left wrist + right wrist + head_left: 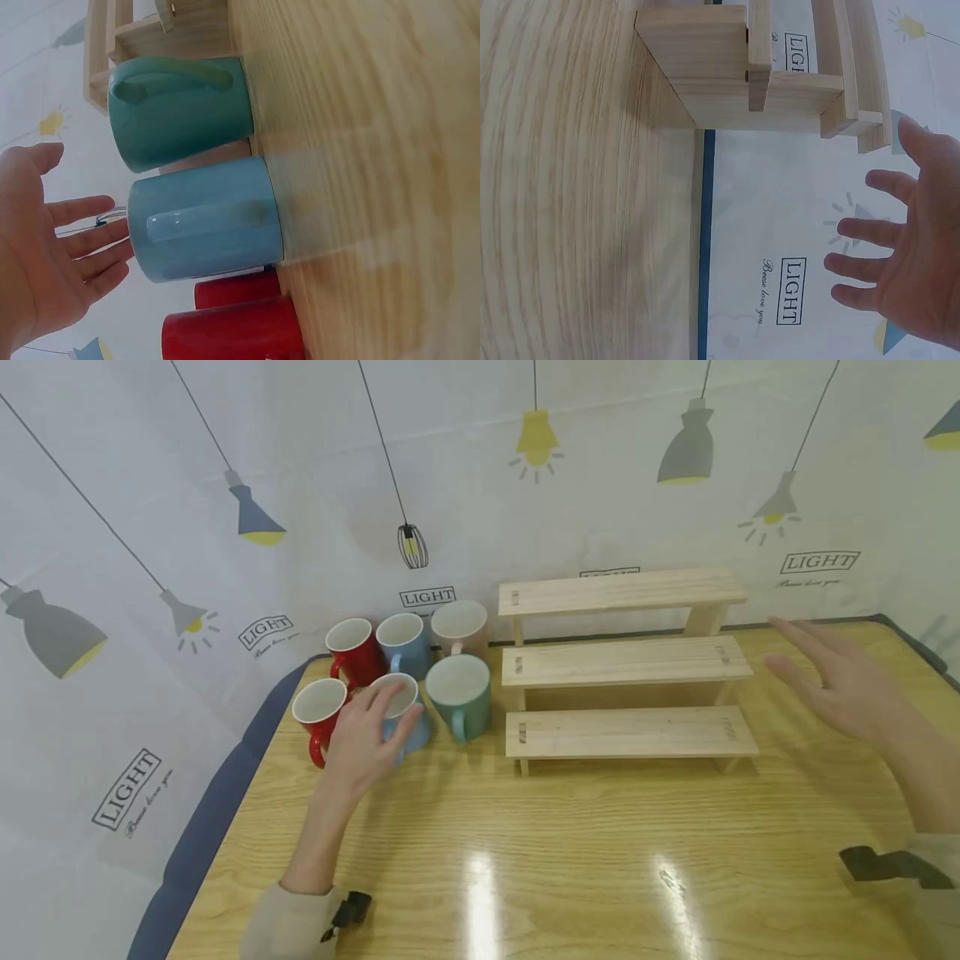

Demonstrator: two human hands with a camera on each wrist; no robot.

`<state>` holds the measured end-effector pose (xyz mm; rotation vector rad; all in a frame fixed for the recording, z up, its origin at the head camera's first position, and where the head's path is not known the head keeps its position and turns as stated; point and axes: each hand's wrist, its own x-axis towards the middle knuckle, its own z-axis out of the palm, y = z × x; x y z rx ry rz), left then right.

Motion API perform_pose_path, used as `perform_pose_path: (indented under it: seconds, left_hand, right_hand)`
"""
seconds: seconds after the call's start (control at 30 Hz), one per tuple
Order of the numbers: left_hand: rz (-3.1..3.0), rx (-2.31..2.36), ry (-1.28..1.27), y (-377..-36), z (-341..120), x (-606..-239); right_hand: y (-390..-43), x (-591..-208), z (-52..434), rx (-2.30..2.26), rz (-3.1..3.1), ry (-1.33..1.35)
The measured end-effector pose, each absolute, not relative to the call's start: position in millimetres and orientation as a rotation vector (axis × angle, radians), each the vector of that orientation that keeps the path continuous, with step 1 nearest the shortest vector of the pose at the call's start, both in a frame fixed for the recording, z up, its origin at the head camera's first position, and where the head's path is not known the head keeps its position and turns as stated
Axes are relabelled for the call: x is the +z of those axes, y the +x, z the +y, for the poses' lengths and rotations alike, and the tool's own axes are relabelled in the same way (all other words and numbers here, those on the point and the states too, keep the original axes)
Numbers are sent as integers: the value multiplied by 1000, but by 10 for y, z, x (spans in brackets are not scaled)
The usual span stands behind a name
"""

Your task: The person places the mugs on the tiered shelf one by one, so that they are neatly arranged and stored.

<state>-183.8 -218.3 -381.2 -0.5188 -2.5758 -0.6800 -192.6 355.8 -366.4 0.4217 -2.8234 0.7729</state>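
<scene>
Six glossy mugs (405, 685) — left hand (367, 735) over blue.

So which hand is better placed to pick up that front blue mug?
Left. The left hand is open right over the front blue mug, fingers at its rim. The right hand hovers open beyond the wooden step shelf, far from the mugs.

On my feed I see 6 mugs, all white inside: 2 red mugs (352, 653), 2 light blue mugs (403, 643), 1 teal green mug (459, 695) and 1 pale pink mug (460, 627). The stepped rack (626, 664) is pale bare wood. The tabletop (570, 860) is yellowish wood grain with a dark blue edge. The backdrop (150, 568) is white, printed with grey, blue and yellow lamps and black "LIGHT" labels. Both sleeves are beige.
</scene>
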Motion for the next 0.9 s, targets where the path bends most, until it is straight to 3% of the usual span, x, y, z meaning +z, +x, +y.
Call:
perform_pose_path:
  seconds: [0.9]
  left_hand:
    - [-2604, -1143, -649, -1746, -1838, -3858]
  right_hand:
    - [-1945, -3715, 3292, 1003, -2856, 448]
